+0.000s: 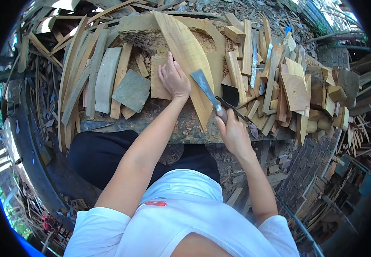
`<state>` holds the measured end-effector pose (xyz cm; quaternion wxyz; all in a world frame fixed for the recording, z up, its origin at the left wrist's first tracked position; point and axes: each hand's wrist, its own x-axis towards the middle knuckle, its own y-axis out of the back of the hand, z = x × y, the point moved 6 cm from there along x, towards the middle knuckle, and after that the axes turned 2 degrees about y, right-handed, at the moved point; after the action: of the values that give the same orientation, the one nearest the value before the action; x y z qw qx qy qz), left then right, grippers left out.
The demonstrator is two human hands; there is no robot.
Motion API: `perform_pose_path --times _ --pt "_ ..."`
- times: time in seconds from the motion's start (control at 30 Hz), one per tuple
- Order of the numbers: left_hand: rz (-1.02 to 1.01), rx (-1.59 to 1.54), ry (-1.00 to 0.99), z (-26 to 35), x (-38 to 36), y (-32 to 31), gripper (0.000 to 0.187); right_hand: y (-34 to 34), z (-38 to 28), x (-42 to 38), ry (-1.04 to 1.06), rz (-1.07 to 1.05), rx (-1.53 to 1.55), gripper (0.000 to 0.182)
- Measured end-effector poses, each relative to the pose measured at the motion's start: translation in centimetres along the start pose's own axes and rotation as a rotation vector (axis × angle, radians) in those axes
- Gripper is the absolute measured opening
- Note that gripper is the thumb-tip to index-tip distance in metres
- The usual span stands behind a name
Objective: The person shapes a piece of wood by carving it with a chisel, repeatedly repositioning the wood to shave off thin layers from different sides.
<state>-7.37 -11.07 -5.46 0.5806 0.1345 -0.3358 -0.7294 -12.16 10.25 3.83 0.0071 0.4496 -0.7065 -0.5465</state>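
Note:
A long curved wooden board (185, 47), pointed at both ends, slants across the work surface. My left hand (175, 78) rests against its left edge, thumb and fingers bent over a square wood block (160, 68); whether it grips the board is unclear. In my right hand (235, 133) is the handle of a tool with a flat metal blade (201, 81), closed around it. The blade lies over the board's right edge, pointing up and left. A dark, curved tool (229, 95) is beside the blade, near my right hand.
Upright and leaning wood strips (78, 64) stand at the left, near a grey square slab (132, 91). Many cut wood pieces (294, 92) are heaped at the right. The worn bench edge (181, 136) runs in front of my legs.

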Motion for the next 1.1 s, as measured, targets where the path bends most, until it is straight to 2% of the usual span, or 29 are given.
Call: perform_pose_path --times 0.1,0.2,0.27,0.33,0.4,0.53,0.6,0.7,0.83,0.9,1.1 --pt "0.015 0.011 -0.029 -0.2 -0.1 -0.3 0.043 0.3 -2.7 5.2 0.070 0.040 0.015 0.040" --pt "-0.016 0.030 -0.021 -0.1 0.2 0.0 0.044 0.2 -3.2 5.9 0.081 0.065 -0.013 0.040" --pt "-0.048 0.034 0.018 0.0 0.4 -0.2 0.044 -0.6 -1.2 3.0 0.065 0.053 0.019 0.039" --pt "0.004 0.015 -0.006 -0.2 0.1 -0.2 0.044 -1.0 0.1 -0.5 0.028 0.004 0.027 0.039" --pt "-0.013 0.024 0.008 -0.5 -0.1 -0.2 0.044 -0.9 1.3 -3.1 -0.117 -0.060 0.023 0.039" --pt "-0.054 0.047 0.019 -0.3 0.2 -0.3 0.044 -0.4 0.3 0.8 -0.078 -0.013 0.033 0.039" --pt "-0.032 0.045 0.002 -0.1 0.1 -0.5 0.044 0.0 -1.1 5.0 0.057 0.087 0.047 0.040" --pt "-0.042 0.052 -0.009 -0.8 0.3 -0.4 0.044 0.1 -0.9 5.6 0.050 0.065 0.063 0.040" --pt "-0.047 0.071 0.010 -0.7 0.2 -0.6 0.045 -0.7 1.9 -1.4 0.018 0.078 0.055 0.040" --pt "-0.026 0.069 -0.002 -0.8 0.0 -0.6 0.045 -0.8 2.7 -3.5 -0.166 -0.066 0.046 0.040" --pt "-0.008 0.052 -0.015 -0.5 0.3 -0.6 0.045 0.7 -0.4 5.6 0.027 0.070 0.063 0.038"
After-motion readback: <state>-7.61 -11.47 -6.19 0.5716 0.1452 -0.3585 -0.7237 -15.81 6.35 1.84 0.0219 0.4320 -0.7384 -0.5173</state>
